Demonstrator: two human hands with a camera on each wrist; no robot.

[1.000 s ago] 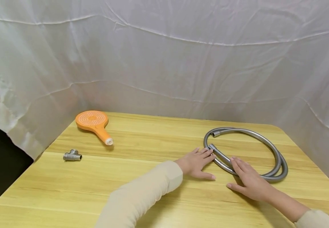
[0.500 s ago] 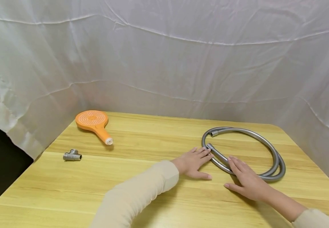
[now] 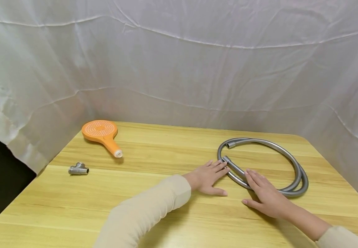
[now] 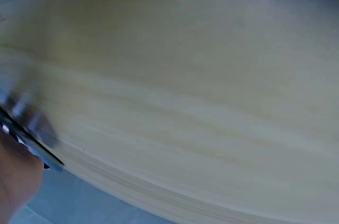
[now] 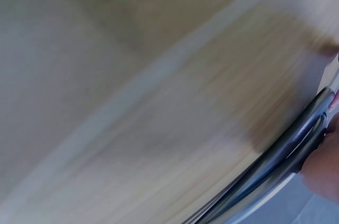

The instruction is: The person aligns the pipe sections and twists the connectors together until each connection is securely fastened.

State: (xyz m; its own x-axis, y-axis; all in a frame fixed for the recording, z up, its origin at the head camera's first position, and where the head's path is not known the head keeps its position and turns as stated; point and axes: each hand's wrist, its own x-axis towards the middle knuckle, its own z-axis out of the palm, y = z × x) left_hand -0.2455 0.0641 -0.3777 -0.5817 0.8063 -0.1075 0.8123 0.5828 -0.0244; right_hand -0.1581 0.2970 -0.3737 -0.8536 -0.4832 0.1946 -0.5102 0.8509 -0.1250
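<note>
one left hand (image 3: pixel 208 177) and one right hand (image 3: pixel 264 193), straight-fingered and gripping nothing, touch a coiled metal shower hose (image 3: pixel 295 165), shifted slightly within the past second toward the orange handheld shower head (image 3: pixel 100 129), nearer yet well to its right and unjoined.

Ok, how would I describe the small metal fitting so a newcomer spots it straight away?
On the wooden tabletop, go to the left side, where an orange shower head lies. Closer to the camera, the small metal fitting sits by itself. It is compact and branched like a T, unlike the coiled grey hose on the right or the orange shower head.
</note>
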